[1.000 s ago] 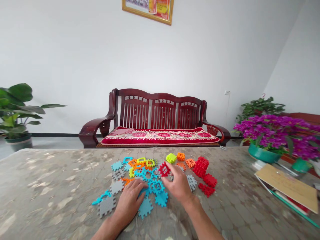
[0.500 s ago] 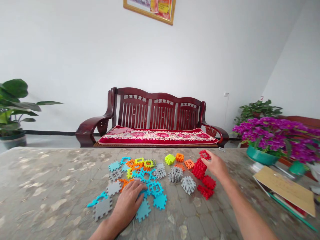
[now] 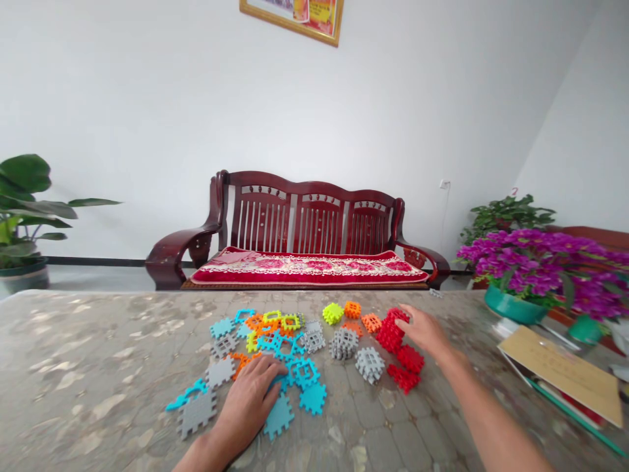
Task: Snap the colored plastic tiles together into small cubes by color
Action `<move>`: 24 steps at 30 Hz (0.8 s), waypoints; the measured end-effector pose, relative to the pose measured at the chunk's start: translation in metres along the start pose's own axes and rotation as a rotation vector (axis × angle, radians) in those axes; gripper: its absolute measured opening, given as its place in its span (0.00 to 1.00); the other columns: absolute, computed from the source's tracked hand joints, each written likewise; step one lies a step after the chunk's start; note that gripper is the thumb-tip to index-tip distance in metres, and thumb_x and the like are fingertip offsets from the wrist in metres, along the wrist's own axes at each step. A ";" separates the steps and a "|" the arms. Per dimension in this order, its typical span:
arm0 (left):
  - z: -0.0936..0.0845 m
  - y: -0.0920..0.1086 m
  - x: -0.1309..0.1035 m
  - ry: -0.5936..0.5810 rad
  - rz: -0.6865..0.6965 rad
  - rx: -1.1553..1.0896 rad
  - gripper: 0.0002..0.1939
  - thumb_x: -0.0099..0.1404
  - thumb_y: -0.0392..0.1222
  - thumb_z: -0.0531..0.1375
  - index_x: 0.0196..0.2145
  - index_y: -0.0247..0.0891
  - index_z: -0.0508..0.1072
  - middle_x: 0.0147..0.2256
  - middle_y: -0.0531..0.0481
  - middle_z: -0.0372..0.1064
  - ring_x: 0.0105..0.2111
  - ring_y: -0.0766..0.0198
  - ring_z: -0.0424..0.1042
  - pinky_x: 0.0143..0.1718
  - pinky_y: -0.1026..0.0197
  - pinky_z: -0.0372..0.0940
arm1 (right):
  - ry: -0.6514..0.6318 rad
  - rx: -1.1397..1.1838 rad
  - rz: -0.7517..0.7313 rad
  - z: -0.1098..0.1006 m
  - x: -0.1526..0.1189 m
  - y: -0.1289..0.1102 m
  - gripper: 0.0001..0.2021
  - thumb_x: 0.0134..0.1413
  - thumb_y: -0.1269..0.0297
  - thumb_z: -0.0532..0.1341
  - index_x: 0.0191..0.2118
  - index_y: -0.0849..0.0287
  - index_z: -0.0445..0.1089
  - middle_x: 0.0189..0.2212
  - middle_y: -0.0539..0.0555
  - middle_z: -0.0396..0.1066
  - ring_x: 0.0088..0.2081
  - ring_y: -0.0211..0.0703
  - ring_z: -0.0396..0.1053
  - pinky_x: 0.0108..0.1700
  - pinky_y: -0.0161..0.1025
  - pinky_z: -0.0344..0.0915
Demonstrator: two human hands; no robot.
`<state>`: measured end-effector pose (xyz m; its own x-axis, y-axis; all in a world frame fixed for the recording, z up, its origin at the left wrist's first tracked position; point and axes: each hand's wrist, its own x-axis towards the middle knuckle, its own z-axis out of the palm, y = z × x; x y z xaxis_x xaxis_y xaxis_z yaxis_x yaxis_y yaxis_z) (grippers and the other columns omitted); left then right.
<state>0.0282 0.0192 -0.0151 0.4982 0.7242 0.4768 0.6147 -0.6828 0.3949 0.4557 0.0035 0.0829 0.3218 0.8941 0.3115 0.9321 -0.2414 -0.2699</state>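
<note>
My left hand (image 3: pixel 253 393) lies palm down on the near side of a loose pile of toothed plastic building pieces. Its fingers are stretched out over a blue piece (image 3: pixel 304 372); what lies beneath the palm is hidden. At the right, my right hand (image 3: pixel 423 329) has its thumb and fingers at the edge of the topmost red window piece (image 3: pixel 396 314), on a stack of red pieces (image 3: pixel 390 335). Two more red groups, a red stack (image 3: pixel 411 358) and a leaning red row (image 3: pixel 403 378), sit just nearer to me.
Grey stacks (image 3: pixel 369 364), an orange piece (image 3: pixel 371 322) and a yellow-green stack (image 3: pixel 333 313) stand between the hands. Grey plates (image 3: pixel 196 414) lie at the left. A folder (image 3: pixel 565 370) and purple flowers (image 3: pixel 531 259) occupy the right side. Behind the table (image 3: pixel 98 367) is a wooden bench (image 3: pixel 317 216).
My right hand has lowered the red window piece from above onto the red stack. My left hand stays in place on the pile.
</note>
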 end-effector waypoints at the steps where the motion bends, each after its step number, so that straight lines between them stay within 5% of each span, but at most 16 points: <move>1: 0.000 0.000 0.000 -0.003 0.000 0.005 0.11 0.66 0.40 0.54 0.41 0.46 0.76 0.42 0.48 0.74 0.45 0.58 0.71 0.52 0.53 0.65 | 0.019 0.028 -0.007 -0.001 -0.001 -0.002 0.24 0.55 0.57 0.58 0.56 0.59 0.71 0.51 0.61 0.75 0.50 0.54 0.73 0.52 0.46 0.65; 6: -0.005 0.006 0.001 -0.037 -0.022 0.025 0.11 0.67 0.41 0.54 0.43 0.46 0.76 0.44 0.48 0.74 0.47 0.58 0.70 0.53 0.52 0.64 | 0.126 0.301 -0.088 -0.002 -0.020 -0.036 0.21 0.55 0.59 0.56 0.52 0.59 0.73 0.51 0.59 0.75 0.53 0.50 0.71 0.58 0.47 0.63; 10: -0.009 0.016 -0.003 -0.061 -0.058 0.106 0.19 0.60 0.49 0.62 0.50 0.49 0.74 0.52 0.47 0.71 0.55 0.51 0.66 0.59 0.43 0.58 | -0.089 0.571 -0.231 0.022 -0.058 -0.095 0.20 0.55 0.60 0.56 0.51 0.58 0.74 0.48 0.58 0.76 0.49 0.48 0.74 0.53 0.45 0.68; 16: -0.012 0.018 -0.009 -0.160 -0.075 0.202 0.41 0.45 0.66 0.67 0.56 0.50 0.71 0.59 0.42 0.64 0.61 0.41 0.57 0.62 0.33 0.48 | -0.275 0.432 -0.529 0.071 -0.126 -0.170 0.27 0.46 0.68 0.62 0.56 0.52 0.71 0.54 0.55 0.72 0.55 0.51 0.69 0.57 0.47 0.64; 24: -0.024 0.016 -0.006 -0.189 -0.010 0.134 0.21 0.60 0.48 0.64 0.52 0.49 0.73 0.56 0.48 0.68 0.58 0.51 0.63 0.61 0.44 0.56 | 0.023 0.143 -0.505 0.111 -0.134 -0.186 0.27 0.47 0.64 0.65 0.56 0.49 0.68 0.52 0.58 0.72 0.52 0.58 0.69 0.51 0.50 0.65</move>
<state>0.0204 0.0020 0.0072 0.5898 0.7444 0.3131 0.6893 -0.6661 0.2849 0.2206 -0.0291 -0.0092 -0.1565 0.8772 0.4539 0.9407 0.2724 -0.2021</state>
